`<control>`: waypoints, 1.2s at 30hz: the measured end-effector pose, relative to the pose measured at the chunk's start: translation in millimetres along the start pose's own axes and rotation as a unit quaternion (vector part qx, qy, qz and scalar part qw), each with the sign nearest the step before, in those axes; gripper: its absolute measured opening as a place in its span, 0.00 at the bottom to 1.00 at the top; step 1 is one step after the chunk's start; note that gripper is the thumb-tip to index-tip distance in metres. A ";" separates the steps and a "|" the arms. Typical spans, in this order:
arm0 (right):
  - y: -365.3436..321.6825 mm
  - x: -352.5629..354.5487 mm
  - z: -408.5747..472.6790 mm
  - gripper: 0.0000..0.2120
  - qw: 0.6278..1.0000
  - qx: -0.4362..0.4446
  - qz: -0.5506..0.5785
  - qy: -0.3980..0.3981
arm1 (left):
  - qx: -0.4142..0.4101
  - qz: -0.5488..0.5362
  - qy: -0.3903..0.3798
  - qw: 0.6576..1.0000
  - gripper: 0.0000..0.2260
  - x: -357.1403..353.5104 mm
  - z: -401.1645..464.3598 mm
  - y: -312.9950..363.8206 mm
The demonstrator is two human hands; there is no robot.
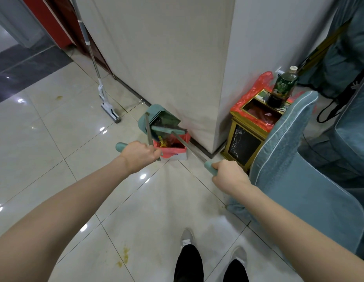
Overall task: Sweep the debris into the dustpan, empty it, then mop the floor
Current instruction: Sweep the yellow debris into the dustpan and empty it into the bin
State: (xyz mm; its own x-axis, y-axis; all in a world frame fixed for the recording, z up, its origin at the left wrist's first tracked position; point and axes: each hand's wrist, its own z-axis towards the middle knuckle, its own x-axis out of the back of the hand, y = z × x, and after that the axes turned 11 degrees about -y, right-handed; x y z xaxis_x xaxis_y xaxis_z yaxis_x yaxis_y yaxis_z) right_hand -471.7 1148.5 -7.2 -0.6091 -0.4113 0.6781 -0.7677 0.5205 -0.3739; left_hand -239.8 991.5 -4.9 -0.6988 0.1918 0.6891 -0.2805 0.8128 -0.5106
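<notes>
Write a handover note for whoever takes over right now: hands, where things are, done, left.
Left hand: gripping the dustpan handle, pan tipped over the small red-lined bin.
Right hand: gripping the broom handle, head at the pan mouth.
Mop: leaning against the wall, untouched.
Done: sweeping, apparently; emptying under way.
Left: finish emptying, then mop; yellow stains remain on the floor.

bare forearms with no sleeves lead to the left hand (139,156) and right hand (228,177); below, black trousers (188,263) and grey shoes (186,237).
</notes>
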 end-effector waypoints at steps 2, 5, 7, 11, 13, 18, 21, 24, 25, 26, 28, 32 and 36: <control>-2.1 -4.8 1.1 0.20 1.000 -0.006 -0.010 -0.008 | 0.000 0.004 -0.005 1.000 0.11 -1.4 0.5 -1.2; 2.1 -9.5 -0.4 0.20 0.999 -0.019 -0.025 -0.012 | 0.003 0.009 -0.009 1.000 0.12 -3.7 1.5 -2.4; 7.8 -9.5 -3.2 0.19 0.999 -0.031 -0.026 -0.013 | 0.009 0.008 -0.007 1.000 0.12 -5.5 0.6 -3.8; 21.1 -8.1 -9.8 0.19 0.999 -0.049 -0.021 -0.003 | 0.019 0.004 0.010 1.000 0.10 -8.0 -3.2 -6.0; 23.0 -10.1 -13.1 0.20 0.999 -0.049 -0.018 0.004 | 0.028 0.001 0.023 0.999 0.10 -9.3 -5.3 -7.2; 10.7 -19.1 -13.3 0.21 1.000 -0.017 0.007 0.013 | 0.030 0.008 0.041 0.999 0.10 -9.7 -10.6 -11.1; 1.8 -20.9 -9.0 0.21 1.000 0.004 -0.004 0.014 | 0.021 0.022 0.044 0.999 0.10 -13.2 -14.7 -13.2; -3.3 -25.3 -5.6 0.19 0.999 0.006 -0.038 0.005 | 0.024 0.048 0.030 0.998 0.10 -16.0 -19.0 -16.1; -4.4 -26.7 -5.9 0.19 0.999 0.002 -0.048 0.001 | 0.027 0.050 0.032 0.998 0.10 -14.3 -20.6 -17.8; -4.2 -28.3 -5.7 0.18 0.999 -0.002 -0.052 -0.003 | 0.027 0.048 0.023 0.998 0.10 -13.3 -21.7 -19.1; -1.0 -29.2 -6.5 0.18 0.999 -0.013 -0.049 -0.010 | 0.029 0.039 0.003 0.999 0.09 -16.0 -23.0 -19.0; 8.0 -21.9 -11.5 0.19 0.998 -0.033 -0.056 -0.009 | 0.069 -0.028 0.050 0.996 0.12 -24.8 -32.8 -16.9; 11.9 -10.6 -14.9 0.19 0.997 -0.038 -0.062 -0.006 | 0.116 -0.105 0.072 0.985 0.17 -30.4 -44.3 -14.0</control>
State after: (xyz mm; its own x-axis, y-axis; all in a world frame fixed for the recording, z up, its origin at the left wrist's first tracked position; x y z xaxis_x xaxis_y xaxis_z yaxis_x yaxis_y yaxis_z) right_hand -471.4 1170.3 -9.5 -0.5132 -0.4849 0.7082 -0.8201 0.5204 -0.2380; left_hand -185.5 998.6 4.1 -0.5138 0.1220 0.8492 -0.5637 0.6982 -0.4414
